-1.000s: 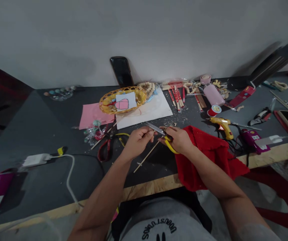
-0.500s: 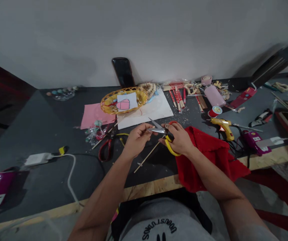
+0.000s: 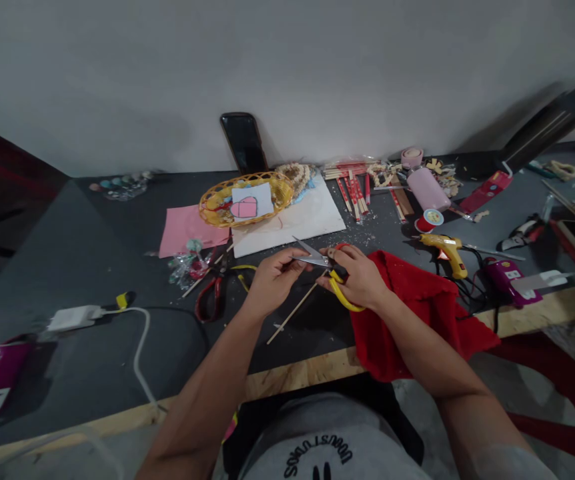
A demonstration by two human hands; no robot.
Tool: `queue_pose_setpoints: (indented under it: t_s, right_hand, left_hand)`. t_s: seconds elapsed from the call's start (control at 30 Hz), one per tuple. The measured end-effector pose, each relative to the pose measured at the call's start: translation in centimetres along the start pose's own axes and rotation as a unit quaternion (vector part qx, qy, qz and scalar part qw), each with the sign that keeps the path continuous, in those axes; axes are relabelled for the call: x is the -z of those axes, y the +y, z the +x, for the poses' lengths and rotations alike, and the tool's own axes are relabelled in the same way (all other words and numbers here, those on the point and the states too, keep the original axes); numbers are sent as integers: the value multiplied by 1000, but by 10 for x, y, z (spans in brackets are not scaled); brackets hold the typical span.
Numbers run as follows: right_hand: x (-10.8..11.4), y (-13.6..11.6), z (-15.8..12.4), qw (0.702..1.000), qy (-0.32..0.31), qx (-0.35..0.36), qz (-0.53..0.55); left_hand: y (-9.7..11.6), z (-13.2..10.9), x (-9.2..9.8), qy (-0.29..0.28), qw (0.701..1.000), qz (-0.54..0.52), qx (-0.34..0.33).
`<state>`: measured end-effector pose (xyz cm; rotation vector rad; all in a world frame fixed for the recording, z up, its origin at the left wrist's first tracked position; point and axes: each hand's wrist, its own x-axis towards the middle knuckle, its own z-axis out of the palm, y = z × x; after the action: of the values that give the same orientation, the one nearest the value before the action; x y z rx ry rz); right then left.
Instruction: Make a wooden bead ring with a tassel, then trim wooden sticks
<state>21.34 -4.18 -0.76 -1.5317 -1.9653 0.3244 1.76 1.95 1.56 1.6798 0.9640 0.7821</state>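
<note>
My right hand [image 3: 358, 277] is wrapped round yellow-handled scissors [image 3: 338, 290], whose blades are spread and point left. Just left of the blades, my left hand [image 3: 276, 277] is closed in a pinch at the blade tips; whatever lies between its fingers is too small to make out. Under the hands a thin wooden stick [image 3: 292, 313] rests at a slant on the dark table. A red cloth [image 3: 412, 307] lies beneath my right wrist and forearm. Red-handled pliers or cutters [image 3: 210, 300] lie left of my left hand.
Behind the hands, a yellow basket [image 3: 212, 217] stands partly on a white board [image 3: 312, 220], near pink paper [image 3: 182, 233]. A phone [image 3: 245, 143] leans on the wall. At right are a yellow glue gun [image 3: 445, 250], a red thread spool [image 3: 428, 221] and a purple power box [image 3: 510, 280].
The hands and scissors stay almost in place, with the blades still spread. The whole view has shifted very slightly.
</note>
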Motion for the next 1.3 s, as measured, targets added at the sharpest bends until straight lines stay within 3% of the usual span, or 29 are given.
queue_pose_setpoints:
  t_s: [0.4, 0.57, 0.97, 1.13, 1.3]
  right_hand:
    - [5, -1, -2, 999, -18, 24, 17]
    - [5, -1, -2, 1000, -17, 1, -18]
    - [-3, 3, -1, 995, 72, -48, 39]
    - [-8, 6, 0, 997, 62, -25, 24]
    - [-10, 5, 1, 998, 30, -54, -7]
  left_hand:
    - [4, -3, -1, 37, 997, 60, -29]
    - [2, -1, 2, 47, 996, 62, -38]
    - [-5, 0, -4, 41, 995, -80, 38]
    - [-2, 1, -6, 42, 993, -93, 55]
    - [-3, 2, -5, 30, 997, -45, 55]
